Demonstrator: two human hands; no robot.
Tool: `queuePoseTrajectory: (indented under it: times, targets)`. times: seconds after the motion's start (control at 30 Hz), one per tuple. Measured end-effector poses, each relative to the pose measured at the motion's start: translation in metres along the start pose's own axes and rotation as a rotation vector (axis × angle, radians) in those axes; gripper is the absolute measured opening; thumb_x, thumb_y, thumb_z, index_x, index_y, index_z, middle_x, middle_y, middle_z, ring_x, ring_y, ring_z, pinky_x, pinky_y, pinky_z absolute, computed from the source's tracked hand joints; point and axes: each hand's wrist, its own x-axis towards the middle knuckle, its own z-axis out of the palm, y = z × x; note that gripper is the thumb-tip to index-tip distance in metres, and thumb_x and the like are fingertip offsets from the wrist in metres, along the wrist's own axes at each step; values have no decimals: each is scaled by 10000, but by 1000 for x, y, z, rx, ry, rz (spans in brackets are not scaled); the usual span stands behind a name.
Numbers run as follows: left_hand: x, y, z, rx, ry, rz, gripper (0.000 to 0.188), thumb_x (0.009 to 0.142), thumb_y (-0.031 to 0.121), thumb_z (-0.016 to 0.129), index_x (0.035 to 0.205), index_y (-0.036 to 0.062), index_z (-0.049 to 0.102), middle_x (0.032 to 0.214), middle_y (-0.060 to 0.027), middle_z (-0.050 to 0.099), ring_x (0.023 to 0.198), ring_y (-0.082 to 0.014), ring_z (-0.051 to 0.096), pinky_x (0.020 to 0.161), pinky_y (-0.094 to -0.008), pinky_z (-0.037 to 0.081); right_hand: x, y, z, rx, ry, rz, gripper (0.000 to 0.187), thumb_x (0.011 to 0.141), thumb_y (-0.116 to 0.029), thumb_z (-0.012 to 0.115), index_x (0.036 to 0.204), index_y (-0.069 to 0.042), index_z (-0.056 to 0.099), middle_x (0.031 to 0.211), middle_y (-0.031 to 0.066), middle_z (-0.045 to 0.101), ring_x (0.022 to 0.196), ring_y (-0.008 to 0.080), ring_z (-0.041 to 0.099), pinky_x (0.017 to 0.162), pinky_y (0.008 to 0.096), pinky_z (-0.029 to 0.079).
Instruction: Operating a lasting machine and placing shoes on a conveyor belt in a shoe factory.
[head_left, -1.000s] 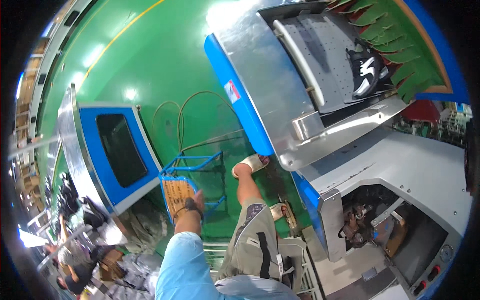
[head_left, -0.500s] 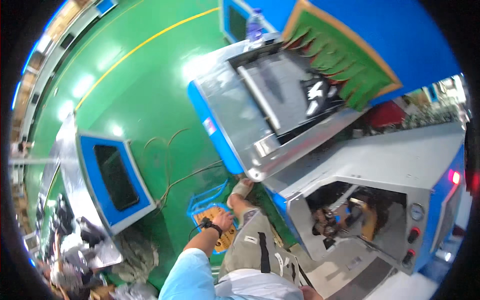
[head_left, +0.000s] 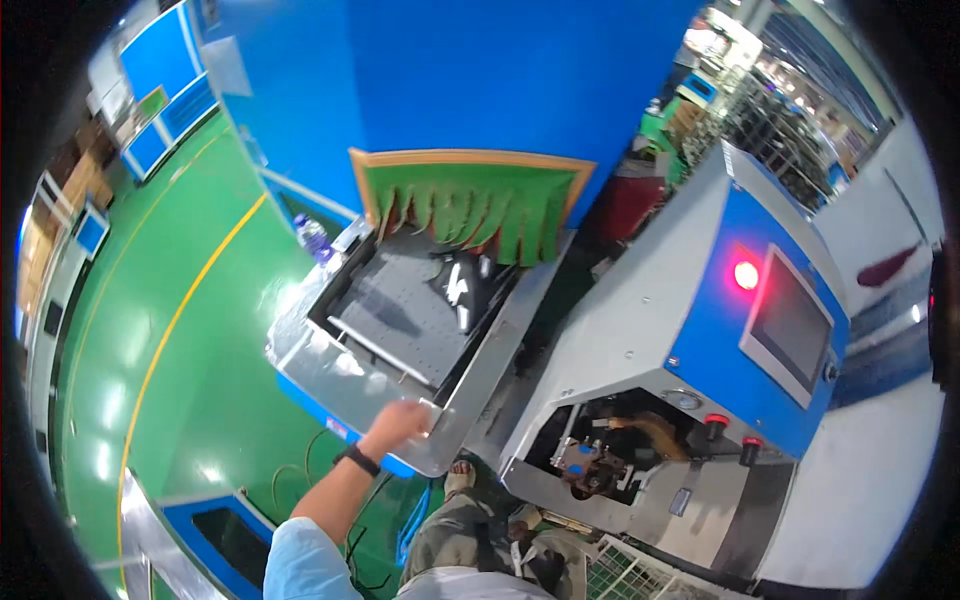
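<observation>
My left hand [head_left: 397, 424], with a dark band on the wrist, is over the near corner of a metal conveyor table [head_left: 310, 365]. Its fingers are curled together at a small pale, shiny piece [head_left: 436, 418] on that corner. The fingers hide part of the piece, and I cannot make out what it is. Further back on the dark conveyor bed lies a black shoe upper [head_left: 462, 290] with white marks, in front of a green strip curtain [head_left: 465, 205]. My right hand is out of view.
A purple-tinted bottle [head_left: 313, 238] stands at the table's far left corner. To the right is a grey and blue machine [head_left: 620, 350] with a lit red lamp [head_left: 746, 275], a screen [head_left: 790, 322] and an open cavity. A white wire basket [head_left: 640, 575] is near my legs.
My left hand has risen from the orange-topped blue stool by my leg to the table corner. The view has swung right and up, showing more of the blue oven housing and the machine's screen.
</observation>
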Motion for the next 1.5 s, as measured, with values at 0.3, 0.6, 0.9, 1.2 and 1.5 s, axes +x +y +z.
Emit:
queuePoseTrajectory:
  times: [0.3,0.6,0.9,1.2,1.5]
  targets:
    - [267,33,14,-83,389,-253,1297,775,692,729,1564,-81,50,1318,-363,577,1241,-458,582,1046,-457,458,26,1,54,135,110,-28,410,1044,-291,524,1348,-27,600,1141,160,688,1080,299,645,888,446,527]
    - [247,-26,8,220,646,58,626,959,404,579,1375,-32,409,1138,-368,640,1062,-513,633,925,-542,505,43,36,97,138,277,-126,394,1050,-274,516,1341,-24,605,1128,156,690,1068,301,645,883,449,528]
    - [-71,8,48,-274,283,287,440,1030,259,552,1357,-32,509,1208,-209,665,1130,-242,628,918,-378,502,24,-74,57,751,253,-746,517,1012,-220,615,1445,17,458,1190,154,673,1016,291,667,900,408,537]
    - [-205,19,172,-777,-464,447,1167,733,159,924,1600,55,150,1602,-151,288,1468,-232,315,1199,-397,282,-3,-195,63,1386,638,-1251,1037,699,-200,894,1519,-77,273,1357,143,511,1198,293,572,1020,459,494]
    - [-161,52,240,-814,-631,104,811,895,392,784,1461,-17,371,1393,-97,530,1260,-191,523,1098,-346,411,-32,-134,41,724,875,-1192,934,911,-499,718,1543,41,291,1319,230,594,1129,350,628,975,447,491]
